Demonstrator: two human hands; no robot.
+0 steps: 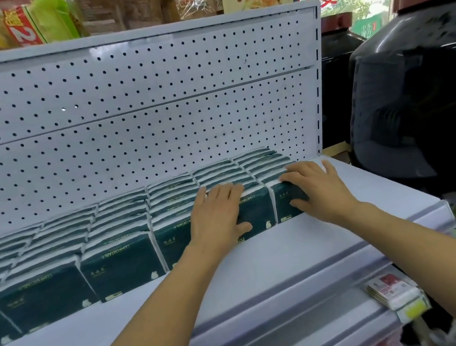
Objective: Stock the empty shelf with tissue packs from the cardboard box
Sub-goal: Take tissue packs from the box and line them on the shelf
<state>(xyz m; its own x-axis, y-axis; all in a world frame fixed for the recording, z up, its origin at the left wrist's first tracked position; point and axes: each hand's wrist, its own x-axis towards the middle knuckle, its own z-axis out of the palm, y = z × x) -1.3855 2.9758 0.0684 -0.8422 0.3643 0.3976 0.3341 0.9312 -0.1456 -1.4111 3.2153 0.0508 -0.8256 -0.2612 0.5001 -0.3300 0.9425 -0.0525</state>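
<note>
Centre right of frame: left hand (218, 215) and right hand (318, 188) rest flat, fingers straight, on dark green tissue packs (120, 260) lining a white shelf (265, 260).

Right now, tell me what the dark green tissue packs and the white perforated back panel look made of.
Dark green tissue packs: seemingly thin plastic film wrap, faintly glossy, printed, white at the seams. White perforated back panel: probably painted sheet metal, matte, with regular punched holes.
</note>
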